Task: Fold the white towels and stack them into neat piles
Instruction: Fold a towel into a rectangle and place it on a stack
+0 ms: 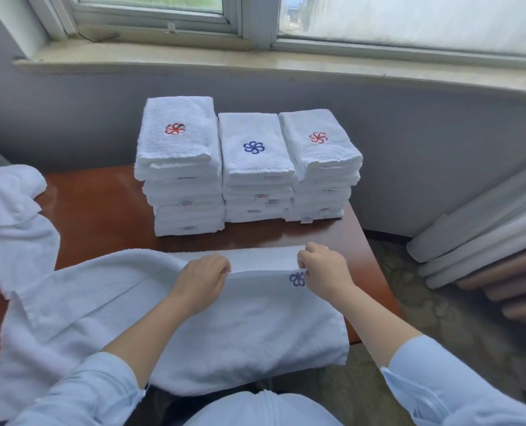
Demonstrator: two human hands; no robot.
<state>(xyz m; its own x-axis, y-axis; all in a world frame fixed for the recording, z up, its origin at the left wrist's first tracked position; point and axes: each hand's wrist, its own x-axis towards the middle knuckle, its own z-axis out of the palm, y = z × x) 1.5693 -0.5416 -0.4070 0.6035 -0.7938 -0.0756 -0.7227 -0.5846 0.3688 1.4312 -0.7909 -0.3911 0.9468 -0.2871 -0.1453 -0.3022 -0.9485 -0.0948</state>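
Folding is under way: left hand (204,276) and right hand (321,267) pinch the towel (224,327) edge; next, align it squarely toward the far piles (249,167).

A person wears a pale blue long-sleeved top (264,407); the loose left sleeve (80,392) and right sleeve (439,382) end in open cuffs partway along the forearms, leaving the left hand (204,278) and right hand (324,269) bare. The front of the garment shows a vertical seam at its middle.
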